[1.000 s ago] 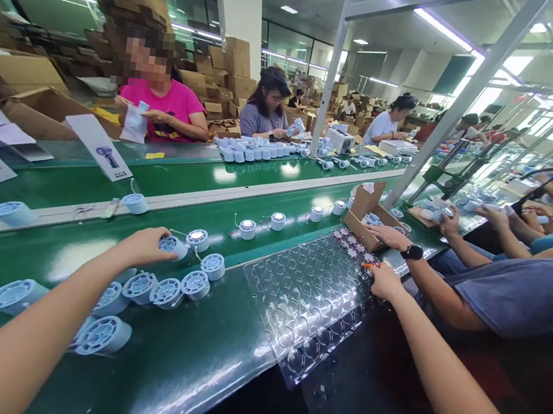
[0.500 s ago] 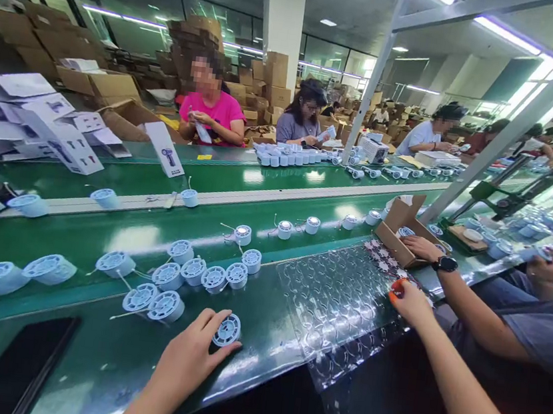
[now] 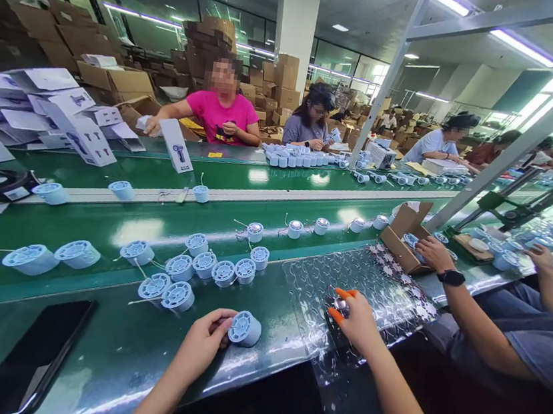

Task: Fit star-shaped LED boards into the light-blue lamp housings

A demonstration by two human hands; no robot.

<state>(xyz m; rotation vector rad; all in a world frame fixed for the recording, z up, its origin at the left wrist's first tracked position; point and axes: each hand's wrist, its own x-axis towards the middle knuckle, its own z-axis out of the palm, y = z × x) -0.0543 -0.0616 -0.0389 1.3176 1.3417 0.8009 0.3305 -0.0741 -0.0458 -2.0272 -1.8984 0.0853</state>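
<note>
My left hand (image 3: pixel 204 344) grips a pale blue round fan housing (image 3: pixel 245 328) by its back end, at the near edge of the green belt (image 3: pixel 138 344). Its grille faces up and left. My right hand (image 3: pixel 356 319), with orange finger cots on the fingertips, pinches a small dark part (image 3: pixel 340 303) over a clear plastic blister tray (image 3: pixel 348 283). A cluster of several more blue fan housings (image 3: pixel 203 266) with thin wires lies on the belt just beyond my left hand.
A black phone (image 3: pixel 33 362) lies at the near left. A co-worker's arm with a black watch (image 3: pixel 451 277) reaches into a cardboard box (image 3: pixel 401 239) on my right. People sit across the belt; white product boxes (image 3: pixel 40 117) pile up far left.
My left hand has tipped the fan housing up and closed round it. My right hand has come left over the blister tray and now pinches a small part. The belt's housings have drifted right.
</note>
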